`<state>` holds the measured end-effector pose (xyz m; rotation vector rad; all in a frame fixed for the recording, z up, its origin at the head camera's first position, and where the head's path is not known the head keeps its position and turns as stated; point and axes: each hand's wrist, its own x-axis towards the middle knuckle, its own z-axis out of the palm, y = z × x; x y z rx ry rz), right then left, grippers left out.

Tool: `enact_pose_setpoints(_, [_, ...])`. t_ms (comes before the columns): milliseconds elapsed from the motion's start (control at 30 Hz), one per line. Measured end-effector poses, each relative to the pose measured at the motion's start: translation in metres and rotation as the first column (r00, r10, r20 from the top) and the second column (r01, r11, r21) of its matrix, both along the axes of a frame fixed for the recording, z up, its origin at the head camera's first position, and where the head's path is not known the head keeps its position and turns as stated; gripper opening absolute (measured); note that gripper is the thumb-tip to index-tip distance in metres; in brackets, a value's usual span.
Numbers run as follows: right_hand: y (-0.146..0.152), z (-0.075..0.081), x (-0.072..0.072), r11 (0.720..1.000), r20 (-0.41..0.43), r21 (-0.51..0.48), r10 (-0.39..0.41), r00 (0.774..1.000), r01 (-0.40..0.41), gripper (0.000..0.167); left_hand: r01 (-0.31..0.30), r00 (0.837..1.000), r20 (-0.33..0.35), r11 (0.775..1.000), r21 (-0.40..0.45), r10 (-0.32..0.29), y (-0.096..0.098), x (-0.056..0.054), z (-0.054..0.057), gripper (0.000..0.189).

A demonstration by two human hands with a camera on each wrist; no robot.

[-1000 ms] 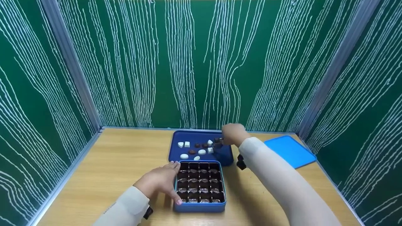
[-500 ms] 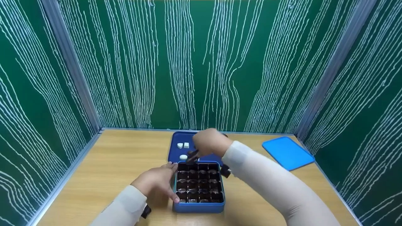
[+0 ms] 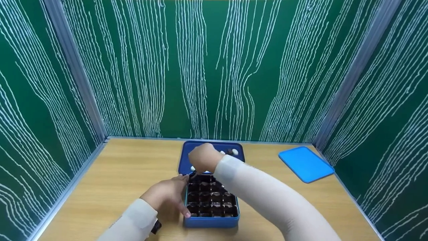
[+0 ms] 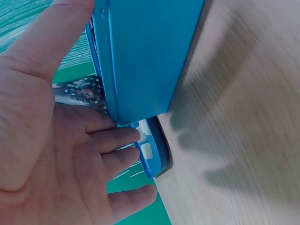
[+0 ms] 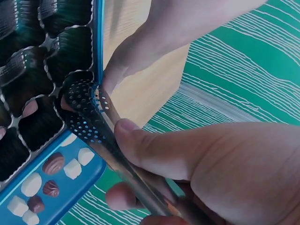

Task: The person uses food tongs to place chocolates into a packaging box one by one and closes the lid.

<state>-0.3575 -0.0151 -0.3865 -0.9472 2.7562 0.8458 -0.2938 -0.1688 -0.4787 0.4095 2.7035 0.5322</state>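
My left hand (image 3: 170, 194) rests along the left side of a blue box (image 3: 211, 223), thumb at the near corner, fingers extended toward the far one. A dark brown plastic insert (image 3: 205, 200) divides the box into compartments. Metal tongs (image 5: 133, 176) with perforated ends are gripped in my right hand (image 3: 202, 159). Their tips reach into the far-left compartment, beside my left fingertips. A small brownish patch shows at the tips; I cannot tell whether a chocolate is between them. My right forearm hides part of the insert's far right.
Behind the box lies a dark blue tray (image 3: 184, 160) holding several white and brown chocolates (image 5: 52, 163), partly hidden by my right hand. A bright blue lid (image 3: 306, 164) lies at the right on the wooden table (image 3: 140, 157). Green patterned walls enclose the back and sides.
My right hand has moved the tongs left and nearer, from the right part of the tray to the box's far-left compartment. The left hand stays at the box's side.
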Motion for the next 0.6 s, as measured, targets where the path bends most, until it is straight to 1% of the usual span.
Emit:
enact_pose_setpoints(100, [-0.006, -0.003, 0.000, 1.000, -0.009, -0.005, -0.010, 1.000, 0.010, 0.024, -0.007, 1.000, -0.003, 1.000, -0.008, 0.007, 0.000, 0.000, 0.000, 0.150])
enact_pose_setpoints(233, [-0.016, -0.008, 0.000, 0.999, -0.003, 0.033, -0.024, 1.000, 0.024, 0.025, -0.021, 1.000, -0.009, 1.000, -0.014, 0.021, 0.000, 0.002, 0.002, 0.152])
enact_pose_setpoints(333, [-0.024, -0.013, -0.002, 0.997, 0.008, 0.081, -0.021, 1.000, 0.020, 0.024, -0.030, 1.000, -0.009, 0.999, -0.021, 0.030, 0.000, 0.003, 0.005, 0.151])
enact_pose_setpoints(500, [-0.030, -0.024, 0.002, 0.997, -0.043, 0.079, 0.023, 0.999, -0.019, 0.029, -0.038, 0.999, -0.012, 0.999, -0.007, 0.037, -0.001, 0.005, 0.006, 0.146])
enact_pose_setpoints(567, [-0.031, -0.028, 0.005, 0.998, -0.063, 0.063, 0.031, 0.998, -0.027, 0.027, -0.035, 0.999, -0.012, 0.999, 0.008, 0.035, -0.001, 0.005, 0.005, 0.145])
enact_pose_setpoints(600, [-0.031, -0.029, 0.005, 0.998, -0.059, 0.057, 0.024, 0.998, -0.021, 0.024, -0.034, 0.999, -0.012, 0.999, 0.010, 0.035, -0.001, 0.005, 0.005, 0.144])
